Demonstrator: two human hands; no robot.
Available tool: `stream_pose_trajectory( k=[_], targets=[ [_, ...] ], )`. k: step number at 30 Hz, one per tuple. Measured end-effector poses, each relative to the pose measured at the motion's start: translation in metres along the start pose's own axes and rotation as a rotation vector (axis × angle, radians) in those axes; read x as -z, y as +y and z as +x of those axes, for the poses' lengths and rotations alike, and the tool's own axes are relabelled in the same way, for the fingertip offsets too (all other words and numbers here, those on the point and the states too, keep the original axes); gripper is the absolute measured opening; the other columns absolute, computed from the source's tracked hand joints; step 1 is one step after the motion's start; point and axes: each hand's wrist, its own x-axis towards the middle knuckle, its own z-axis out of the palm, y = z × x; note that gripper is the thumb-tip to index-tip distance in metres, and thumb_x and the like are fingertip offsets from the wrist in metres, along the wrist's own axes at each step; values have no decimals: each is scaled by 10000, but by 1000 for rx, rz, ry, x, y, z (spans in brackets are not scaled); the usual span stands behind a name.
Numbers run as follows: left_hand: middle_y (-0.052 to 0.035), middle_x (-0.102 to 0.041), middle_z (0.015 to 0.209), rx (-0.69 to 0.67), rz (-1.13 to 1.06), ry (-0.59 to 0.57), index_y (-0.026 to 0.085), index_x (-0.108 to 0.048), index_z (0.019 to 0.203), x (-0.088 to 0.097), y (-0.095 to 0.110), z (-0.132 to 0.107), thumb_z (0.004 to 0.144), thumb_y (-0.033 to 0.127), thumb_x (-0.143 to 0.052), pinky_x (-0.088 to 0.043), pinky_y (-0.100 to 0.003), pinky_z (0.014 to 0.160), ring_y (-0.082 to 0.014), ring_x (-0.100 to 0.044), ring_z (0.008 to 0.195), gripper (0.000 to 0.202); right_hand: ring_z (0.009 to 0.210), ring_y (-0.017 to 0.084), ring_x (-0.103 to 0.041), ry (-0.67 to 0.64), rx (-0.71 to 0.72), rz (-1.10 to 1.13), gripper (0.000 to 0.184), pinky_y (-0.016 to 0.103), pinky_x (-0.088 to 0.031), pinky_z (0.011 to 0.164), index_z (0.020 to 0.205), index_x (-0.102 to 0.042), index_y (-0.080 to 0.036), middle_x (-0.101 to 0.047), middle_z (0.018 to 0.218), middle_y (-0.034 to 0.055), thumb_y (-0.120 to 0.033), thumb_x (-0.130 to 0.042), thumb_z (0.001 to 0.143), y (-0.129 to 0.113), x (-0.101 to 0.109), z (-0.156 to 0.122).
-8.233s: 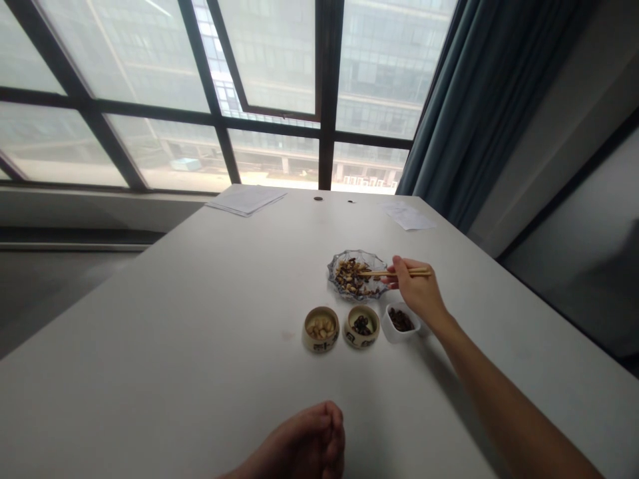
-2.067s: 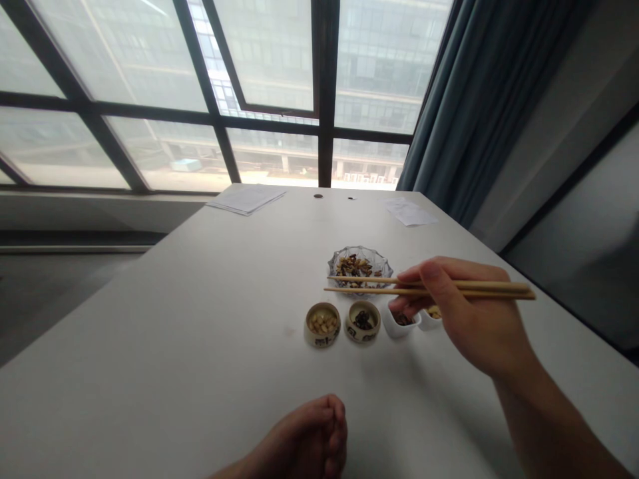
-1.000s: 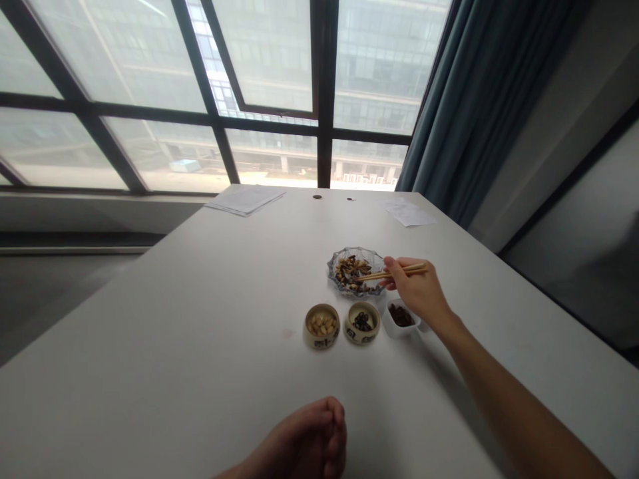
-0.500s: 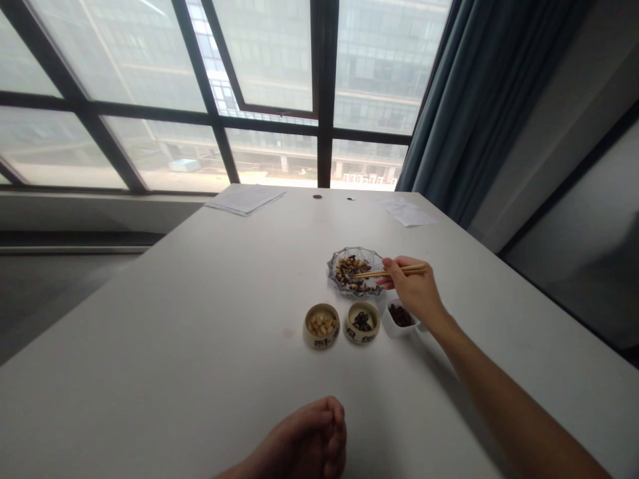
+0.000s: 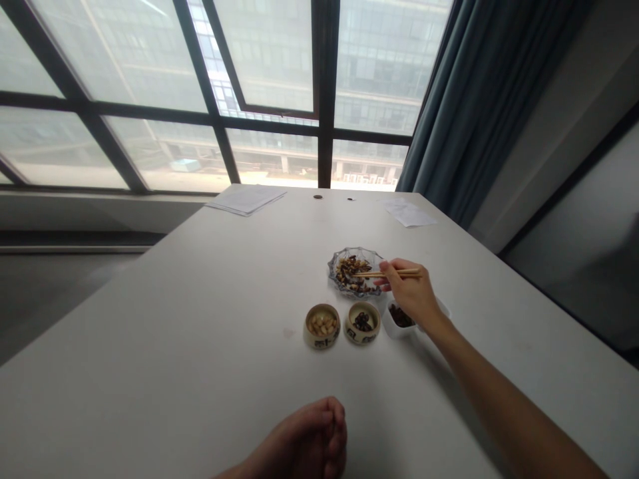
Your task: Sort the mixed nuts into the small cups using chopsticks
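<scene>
My right hand [image 5: 407, 287] grips a pair of wooden chopsticks [image 5: 372, 273]. Their tips dip among mixed dark and pale pieces in a scalloped clear glass dish [image 5: 332, 278]. Nearer me stand two small beige bowls with dark characters on them. Pale nuts or beans lie in the left bowl [image 5: 322, 342]; dark pieces lie in the right bowl [image 5: 363, 337]. A white square container [image 5: 398, 330] of dark brown pieces is partly covered by my right hand. Down at the bottom, my left hand [image 5: 314, 436] rests on the table with its fingers curled together, nothing visible in them.
The white table [image 5: 200, 319] reaches to the window. Stacked papers [image 5: 246, 199] lie at its far left, a loose sheet [image 5: 409, 213] at its far right. A small dark round thing [image 5: 318, 197] sits near the far edge. A blue curtain [image 5: 444, 113] hangs at right.
My right hand has shifted slightly left and toward me, and the chopsticks lie a little flatter. Their tips remain in the glass dish. My left hand has not moved.
</scene>
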Motion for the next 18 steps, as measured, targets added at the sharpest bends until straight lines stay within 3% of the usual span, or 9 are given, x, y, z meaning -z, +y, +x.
stream_pose_trajectory(
  k=[18],
  targets=[
    [23,-506,668,-15,30,1,182,-591,832,1,-3,0,840,262,-649,-205,-267,592,-97,-439,550,99,618,265,-766,87,17,-57,538,329,-621,549,699,-680,-217,-752,671,69,-713,-638,904,-17,9,0]
  ],
)
